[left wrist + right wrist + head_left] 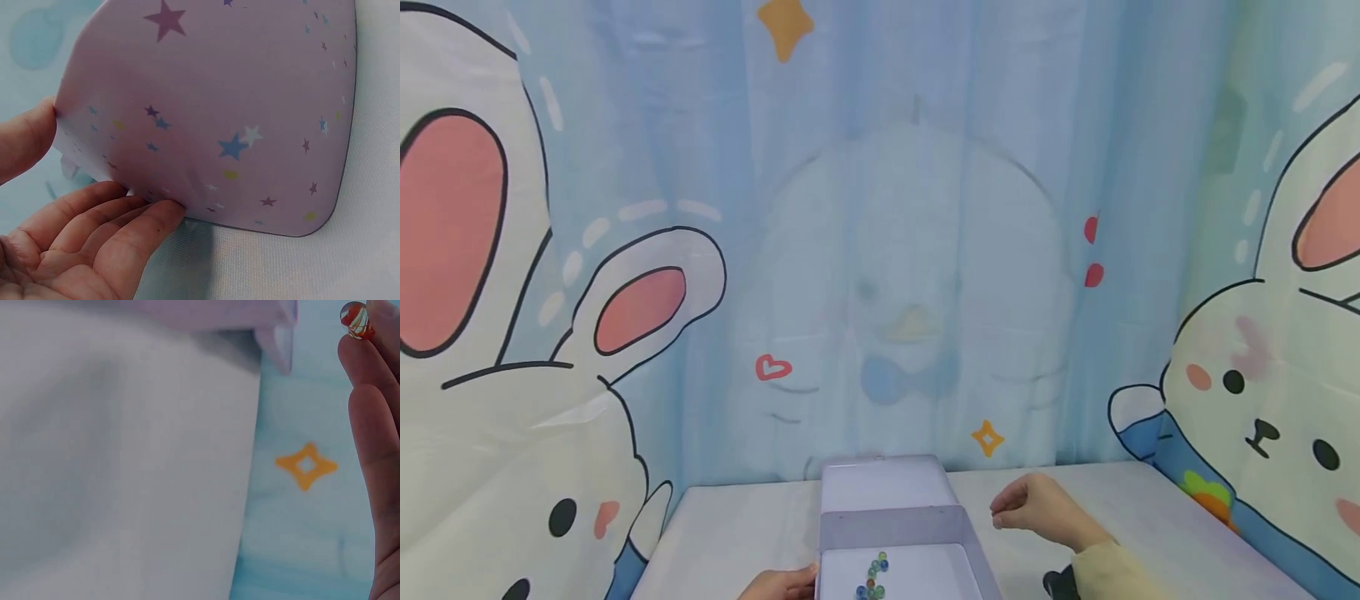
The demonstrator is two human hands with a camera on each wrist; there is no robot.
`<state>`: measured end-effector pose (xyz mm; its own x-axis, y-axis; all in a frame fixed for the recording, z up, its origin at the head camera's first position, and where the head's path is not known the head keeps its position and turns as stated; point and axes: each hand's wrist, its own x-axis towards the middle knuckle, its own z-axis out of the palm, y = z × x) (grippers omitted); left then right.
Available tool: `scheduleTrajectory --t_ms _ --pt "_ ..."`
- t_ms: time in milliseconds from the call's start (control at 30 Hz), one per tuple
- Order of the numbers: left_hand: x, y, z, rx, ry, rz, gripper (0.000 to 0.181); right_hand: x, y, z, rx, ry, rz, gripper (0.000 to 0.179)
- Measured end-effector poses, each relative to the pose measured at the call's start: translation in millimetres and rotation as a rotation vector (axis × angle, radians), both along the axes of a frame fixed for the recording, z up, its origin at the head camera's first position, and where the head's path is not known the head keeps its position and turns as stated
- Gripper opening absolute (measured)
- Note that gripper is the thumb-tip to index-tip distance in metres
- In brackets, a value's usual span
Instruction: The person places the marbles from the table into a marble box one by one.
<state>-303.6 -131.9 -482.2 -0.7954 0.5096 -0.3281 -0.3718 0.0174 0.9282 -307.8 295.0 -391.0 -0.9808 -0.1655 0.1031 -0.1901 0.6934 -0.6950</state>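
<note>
A lilac hinged box [891, 529] stands with its lid [883, 483] tipped back, its front cut off by the lower frame edge. Inside lie several glass marbles [871, 583], mostly green and blue, bunched in a crooked line. My left hand [784, 583] holds the box's left side; in the left wrist view its thumb is at one edge of the star-printed wall [250, 112] and the fingers are at another. To the right of the box and above the table, my right hand [1037, 510] pinches a clear marble with red and white swirls [357, 320] between thumb and fingertip.
The white-covered table [748, 517] extends to both sides of the box. Behind it hangs a light blue curtain [700, 133] printed with rabbits, stars and hearts. A dark object [1060, 583] sits at the right sleeve [1112, 575].
</note>
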Motion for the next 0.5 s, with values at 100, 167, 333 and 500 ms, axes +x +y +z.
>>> scheduleTrajectory --t_ms 100,167,333,500 --pt "1.2 2.2 -0.3 0.003 0.012 0.030 0.066 -8.4 -19 3.3 -0.032 0.023 0.089 0.017" --pt "2.4 4.6 0.2 0.002 0.021 0.050 0.065 -13.3 -32 3.7 -0.045 0.030 0.130 0.014" --pt "3.9 12.9 -0.5 -0.021 0.032 0.098 0.061 -21.4 -63 -1.2 -0.050 0.042 0.178 0.012" --pt "4.4 23.3 -1.0 -0.045 0.013 0.116 0.059 -22.7 -83 -15.6 -0.063 0.014 0.176 0.014"
